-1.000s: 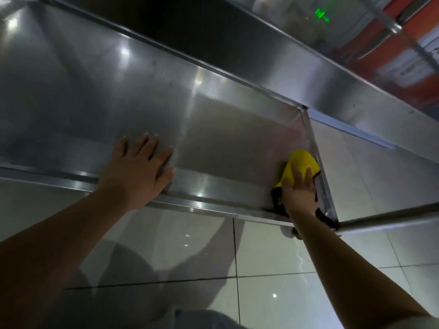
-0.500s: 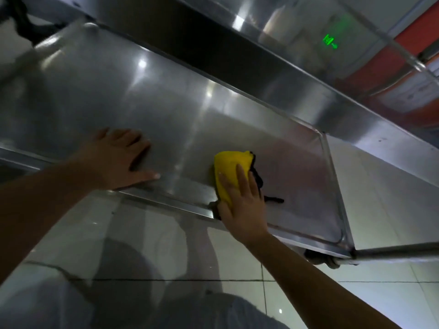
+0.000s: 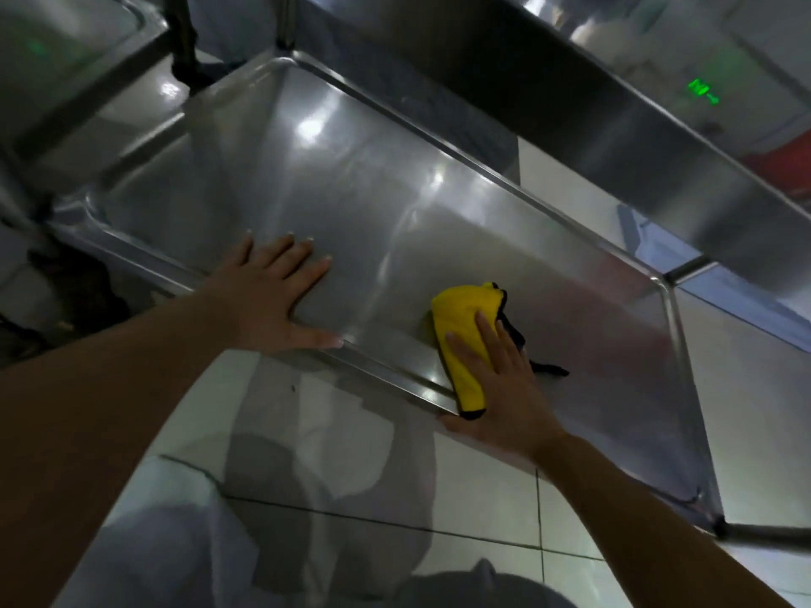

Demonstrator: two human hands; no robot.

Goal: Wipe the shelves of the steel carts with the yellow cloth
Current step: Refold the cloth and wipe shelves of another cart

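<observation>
1. The yellow cloth (image 3: 467,340), folded and edged in black, is pressed flat on the lower steel shelf (image 3: 395,239), close to its near rim and somewhat right of the middle.
2. The cloth is held down by the right hand (image 3: 500,388); its fingers are laid out straight over the fabric, so nothing is pinched or clenched, and the thumb is seen at the shelf's near edge.
3. The left hand (image 3: 272,296) is spread flat on the bare steel, apart from the cloth, with nothing held; it is judged to be bracing the cart.
4. A wiping pass over this shelf is judged to be in hand. No dirt or streaks can be told apart from the reflections, so the cleaned share of the surface cannot be stated.
5. The upper shelf (image 3: 658,138) and a neighbouring cart (image 3: 66,50) at the left are seen with no cloth on them; whether they were wiped cannot be told, so they are counted as possibly left.
</observation>
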